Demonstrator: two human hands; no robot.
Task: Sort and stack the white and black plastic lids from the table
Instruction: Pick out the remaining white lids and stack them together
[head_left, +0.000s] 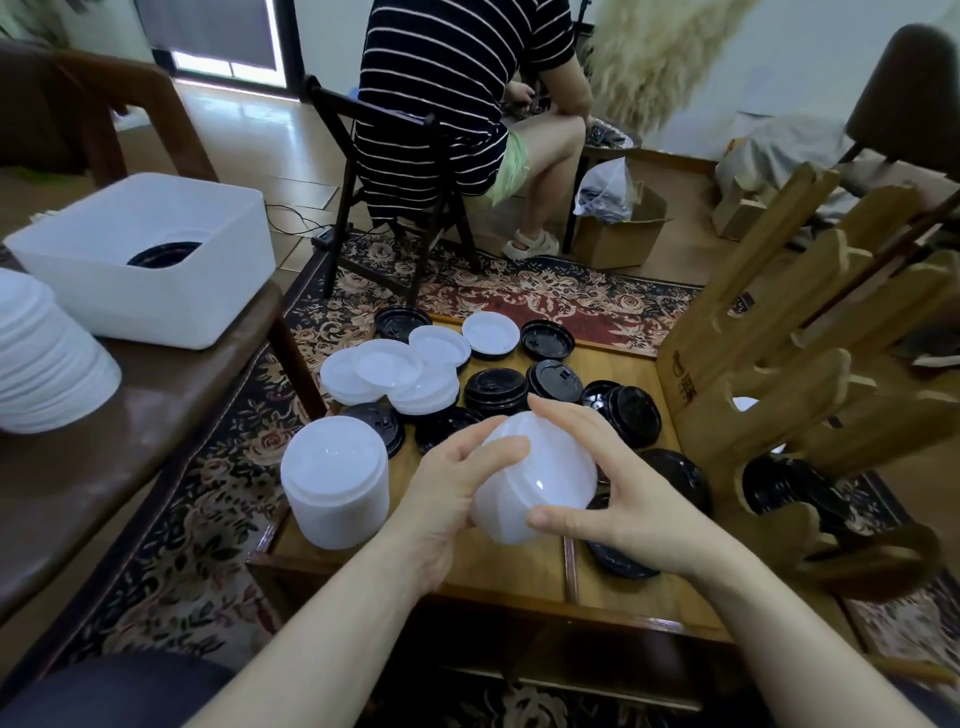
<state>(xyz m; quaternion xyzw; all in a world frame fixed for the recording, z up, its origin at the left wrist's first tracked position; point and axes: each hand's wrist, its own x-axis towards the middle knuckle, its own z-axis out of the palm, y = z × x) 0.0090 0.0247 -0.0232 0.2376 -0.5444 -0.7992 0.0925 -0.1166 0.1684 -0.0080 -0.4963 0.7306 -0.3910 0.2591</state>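
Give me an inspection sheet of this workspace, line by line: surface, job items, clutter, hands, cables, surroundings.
Surface: low wooden table, over a patterned rug.
Job's things: held white lid stack; standing white stack; loose white lids; scattered black lids.
Clutter: wooden rack at the table's right edge.
Hands: left hand and right hand both grip the held stack.
Cables: black cable on the floor.
Surroundings: white bin holding black lids; seated person; cardboard box.

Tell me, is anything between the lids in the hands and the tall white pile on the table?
Nothing visible. Both hands, left and right, hold a stack of white plastic lids; only bare wooden tabletop separates it from the tall white lid stack.
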